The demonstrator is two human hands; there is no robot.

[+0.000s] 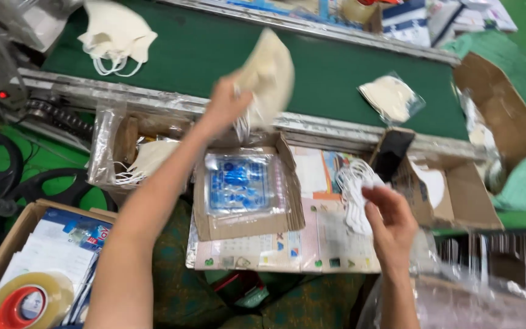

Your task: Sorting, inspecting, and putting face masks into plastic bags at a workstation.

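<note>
Left hand: the left hand (225,105) is raised over the near rail of the belt, fingers clenched on one cream face mask (269,76) – blurred, held up above the metal rail (153,97).

Right hand: the right hand (389,220) is lower and nearer, fingers curled around a bunch of white ear loops (354,186); how many loops are in the bunch cannot be told.

Masks on the belt: two groups on the green conveyor belt (214,49) – a small stack of loose cream masks (119,33) at the far left, its count unclear, and one bagged mask (391,97) at the right, well apart from each other.

Masks off the belt: one clear bag of masks (135,159) leans just below the rail, beside the left forearm.

Boxes: one shallow cardboard tray (248,222) between the two hands, holding one clear packet of blue pieces (238,183); one open cardboard box (452,195) just right of the right hand; one box of printed cards (13,244) at the lower left.

Tape: one roll in a red dispenser (28,298), in the lower left corner.

Phone: one dark phone (391,153) propped against the right-hand box.
</note>
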